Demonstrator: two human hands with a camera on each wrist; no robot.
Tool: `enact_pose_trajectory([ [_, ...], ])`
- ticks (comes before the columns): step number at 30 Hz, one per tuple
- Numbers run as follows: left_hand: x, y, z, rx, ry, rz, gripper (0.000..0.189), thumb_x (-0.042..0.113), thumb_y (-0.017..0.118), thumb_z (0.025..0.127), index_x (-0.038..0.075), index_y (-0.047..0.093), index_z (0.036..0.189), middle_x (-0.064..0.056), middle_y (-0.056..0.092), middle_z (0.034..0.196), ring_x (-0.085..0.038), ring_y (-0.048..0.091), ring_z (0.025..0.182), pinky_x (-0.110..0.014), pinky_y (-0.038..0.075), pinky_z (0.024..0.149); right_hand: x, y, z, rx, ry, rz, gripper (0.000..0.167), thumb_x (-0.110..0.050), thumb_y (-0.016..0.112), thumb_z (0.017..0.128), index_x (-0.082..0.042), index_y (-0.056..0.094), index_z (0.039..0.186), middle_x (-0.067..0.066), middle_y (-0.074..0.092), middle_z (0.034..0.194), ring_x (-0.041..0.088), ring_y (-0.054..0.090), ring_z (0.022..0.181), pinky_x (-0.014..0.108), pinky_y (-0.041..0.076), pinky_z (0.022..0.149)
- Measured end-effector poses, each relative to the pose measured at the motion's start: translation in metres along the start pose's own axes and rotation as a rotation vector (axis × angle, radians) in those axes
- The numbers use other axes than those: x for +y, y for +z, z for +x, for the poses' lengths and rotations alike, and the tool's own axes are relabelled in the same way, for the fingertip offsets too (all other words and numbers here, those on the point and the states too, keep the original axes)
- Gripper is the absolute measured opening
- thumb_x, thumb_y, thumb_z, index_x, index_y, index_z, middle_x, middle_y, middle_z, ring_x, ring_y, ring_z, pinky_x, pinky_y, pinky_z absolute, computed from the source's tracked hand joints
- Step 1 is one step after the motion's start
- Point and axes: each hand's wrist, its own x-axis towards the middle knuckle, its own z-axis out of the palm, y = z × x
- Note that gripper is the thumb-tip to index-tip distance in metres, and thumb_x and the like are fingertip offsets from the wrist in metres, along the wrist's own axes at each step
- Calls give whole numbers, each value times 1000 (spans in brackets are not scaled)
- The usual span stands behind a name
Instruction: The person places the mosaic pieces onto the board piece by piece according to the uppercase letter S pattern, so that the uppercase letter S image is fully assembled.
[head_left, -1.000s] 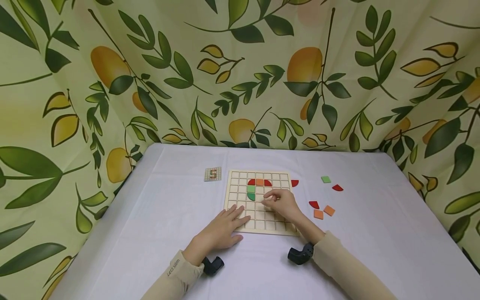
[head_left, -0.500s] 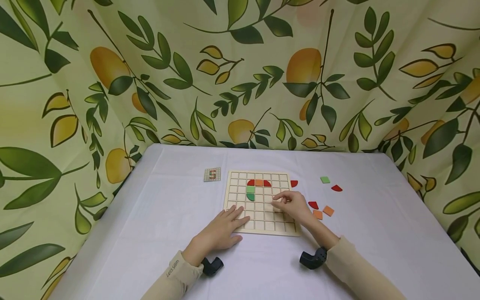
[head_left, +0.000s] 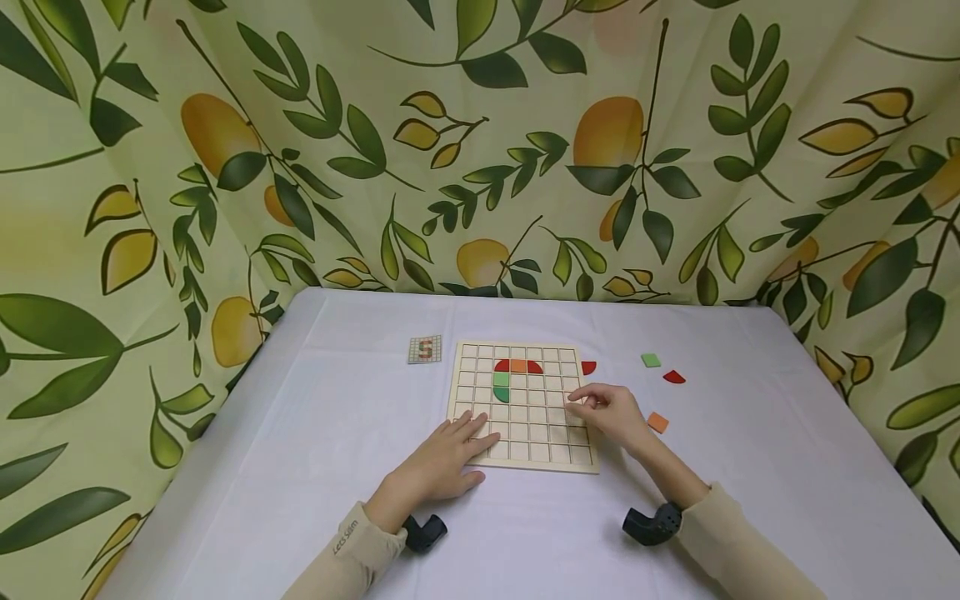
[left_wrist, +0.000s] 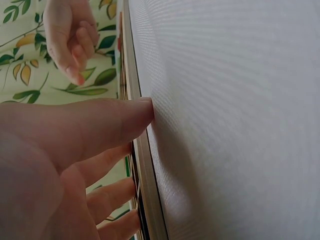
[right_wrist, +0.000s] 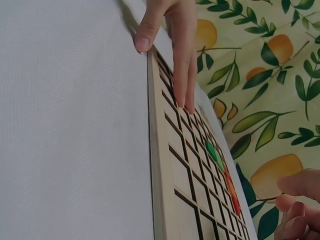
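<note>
From here I see the orange square (head_left: 657, 422) on the cloth (head_left: 738, 408) just right of the nearer right hand (head_left: 613, 412), behind its leftward-pointing fingertips, which bend loosely around nothing I can make out; the left hand (head_left: 444, 457) rests spread on the grid board (head_left: 537, 451). Only my head view shows that square; neither wrist camera catches it.
</note>
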Motion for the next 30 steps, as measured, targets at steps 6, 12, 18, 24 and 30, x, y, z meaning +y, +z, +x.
enact_pose_trajectory([
  [6, 0, 1, 0, -2, -7, 10, 55, 31, 58, 94, 22, 44, 146, -9, 31, 159, -31, 27, 150, -51, 29, 121, 5, -11, -1, 13, 19, -3, 25, -18, 70, 86, 1, 70, 103, -5, 46, 61, 8, 41, 51, 19, 33, 44],
  [12, -1, 1, 1, -1, -14, 4, 55, 31, 58, 94, 21, 44, 146, -9, 30, 160, -31, 26, 150, -51, 28, 122, 11, -25, -4, 1, 29, -5, 26, -20, 69, 88, -1, 69, 105, -4, 45, 59, 9, 40, 48, 21, 33, 42],
  [18, -1, 1, 1, -1, -10, 1, 54, 30, 59, 94, 21, 44, 145, -9, 30, 160, -31, 26, 150, -51, 28, 121, 18, -36, -6, -23, 39, -10, 28, -22, 68, 89, -1, 68, 107, -2, 46, 58, 13, 43, 47, 22, 37, 42],
  [24, -1, 1, 0, -3, -10, -4, 55, 30, 59, 94, 21, 44, 146, -9, 30, 160, -31, 26, 150, -51, 28, 122, 28, -46, -8, -26, 24, -20, 29, -21, 68, 89, 1, 67, 108, 2, 48, 59, 17, 47, 50, 22, 41, 46],
  [30, -1, 1, 1, -1, -14, -11, 55, 30, 59, 94, 21, 43, 146, -8, 29, 160, -31, 25, 150, -51, 27, 122, 35, -57, -10, -44, 15, -31, 32, -21, 68, 89, 3, 66, 110, 3, 51, 62, 15, 46, 51, 21, 40, 46],
])
